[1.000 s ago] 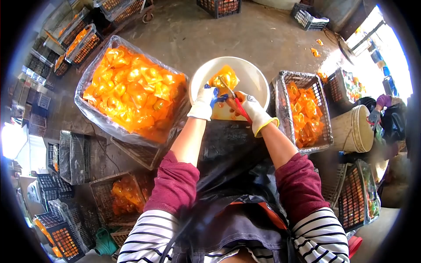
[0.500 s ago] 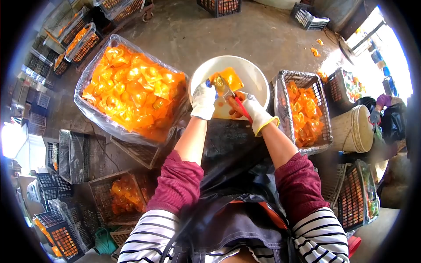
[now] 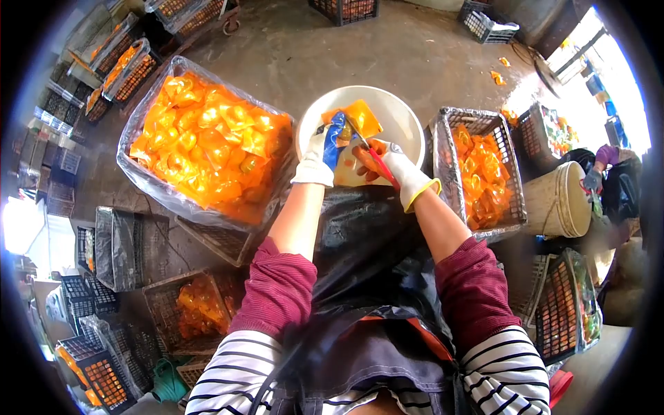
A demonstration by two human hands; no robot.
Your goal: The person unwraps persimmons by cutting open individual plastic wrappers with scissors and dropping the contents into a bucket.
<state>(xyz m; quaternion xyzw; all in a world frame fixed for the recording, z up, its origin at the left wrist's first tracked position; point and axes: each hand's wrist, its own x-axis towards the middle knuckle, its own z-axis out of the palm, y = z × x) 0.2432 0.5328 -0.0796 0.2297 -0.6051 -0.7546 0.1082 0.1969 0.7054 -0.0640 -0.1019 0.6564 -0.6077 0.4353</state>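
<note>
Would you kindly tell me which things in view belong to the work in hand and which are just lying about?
In use:
orange plastic packet, in the gloved left hand
red-handled metal scissors, in the gloved right hand
round white tub beneath
probably the plastic-lined crate of orange packets, left

Apparently lying about:
loose orange scraps, upper right
black slatted plastic crate, top centre

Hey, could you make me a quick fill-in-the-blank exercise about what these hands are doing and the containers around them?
1. The right hand holds a tool with a ____ handle.
2. The left hand holds a packet coloured ____.
3. Both hands are above a round tub coloured ____.
4. The larger heap of packets is on the person's ____ side.

Missing words: red; orange; white; left.
</note>
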